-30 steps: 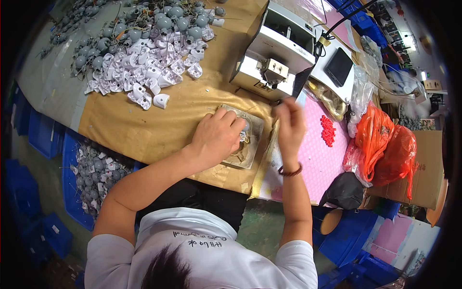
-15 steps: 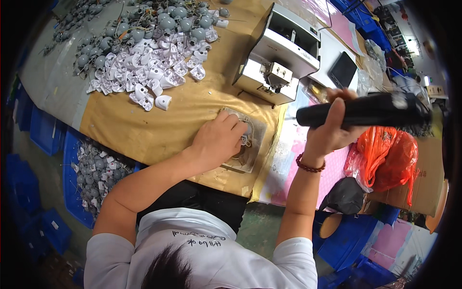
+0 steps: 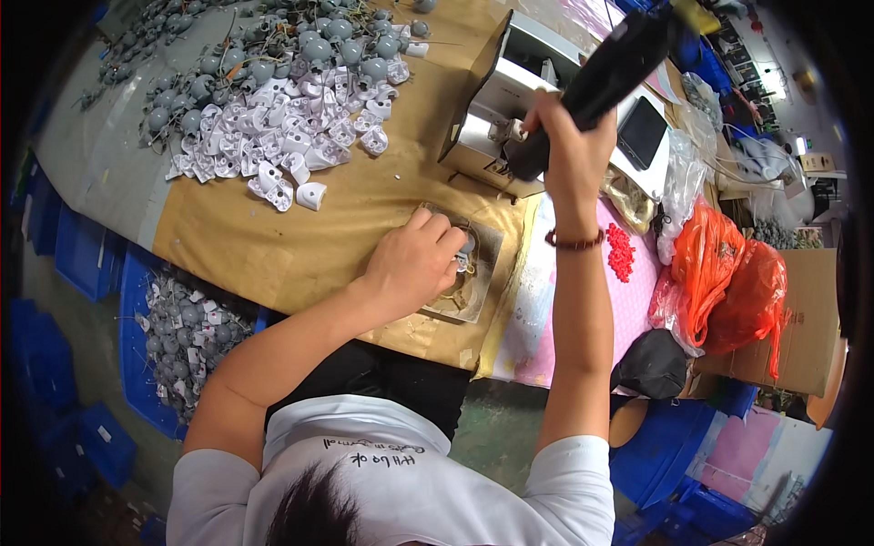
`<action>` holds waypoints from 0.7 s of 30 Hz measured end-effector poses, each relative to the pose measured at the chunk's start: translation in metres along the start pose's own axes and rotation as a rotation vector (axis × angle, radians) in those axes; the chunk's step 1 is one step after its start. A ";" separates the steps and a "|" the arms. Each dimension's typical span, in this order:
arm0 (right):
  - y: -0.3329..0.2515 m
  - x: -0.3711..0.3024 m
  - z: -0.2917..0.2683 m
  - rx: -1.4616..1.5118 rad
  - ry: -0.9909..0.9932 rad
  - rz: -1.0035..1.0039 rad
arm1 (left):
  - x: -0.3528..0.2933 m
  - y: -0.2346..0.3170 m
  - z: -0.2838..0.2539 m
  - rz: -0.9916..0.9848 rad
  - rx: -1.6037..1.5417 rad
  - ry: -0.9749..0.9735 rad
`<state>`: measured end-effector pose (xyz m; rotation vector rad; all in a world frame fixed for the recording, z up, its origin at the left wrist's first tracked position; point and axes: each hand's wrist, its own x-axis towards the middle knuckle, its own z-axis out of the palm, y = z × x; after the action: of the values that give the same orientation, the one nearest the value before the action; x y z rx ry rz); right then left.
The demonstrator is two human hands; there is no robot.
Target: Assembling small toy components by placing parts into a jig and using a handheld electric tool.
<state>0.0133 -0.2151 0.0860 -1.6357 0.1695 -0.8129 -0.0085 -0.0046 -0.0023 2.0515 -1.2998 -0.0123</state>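
My left hand [image 3: 410, 264] rests on a flat square fixture [image 3: 490, 268], its curled fingers pressed on a small grey and white part [image 3: 465, 253] that sits in it. The fingers hide most of this part. My right hand [image 3: 578, 159] is wrapped round a black electric screwdriver [image 3: 614, 77], raised and slanting over the box-shaped screw feeder [image 3: 478, 136]. The tool's lower end is at the feeder's front, where my hand partly hides the outlet. Whether its bit touches the feeder I cannot tell.
White plastic shells [image 3: 264, 127] lie heaped at the far left beside grey round parts with wires [image 3: 314, 45]. Small red pieces [image 3: 620, 253] lie on pink sheeting right of my forearm, near red plastic bags [image 3: 706, 264]. A blue bin [image 3: 137, 364] of grey parts stands lower left.
My right hand has moved left and away from me, swinging the screwdriver from nearly level to steeply slanted over the feeder. My left hand stays on the part in the fixture.
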 end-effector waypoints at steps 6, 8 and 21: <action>-0.036 -0.074 0.013 0.320 -0.039 0.076 | -0.001 -0.002 0.002 0.029 -0.017 0.024; -0.040 -0.086 0.013 0.272 -0.041 0.108 | -0.001 -0.001 0.000 0.028 -0.030 0.020; -0.025 -0.107 0.011 0.211 -0.115 -0.035 | 0.000 0.002 0.001 -0.005 -0.011 0.019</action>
<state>-0.0678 -0.1435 0.0647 -1.4845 -0.0261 -0.7353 -0.0101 -0.0054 -0.0020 2.0412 -1.2804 -0.0028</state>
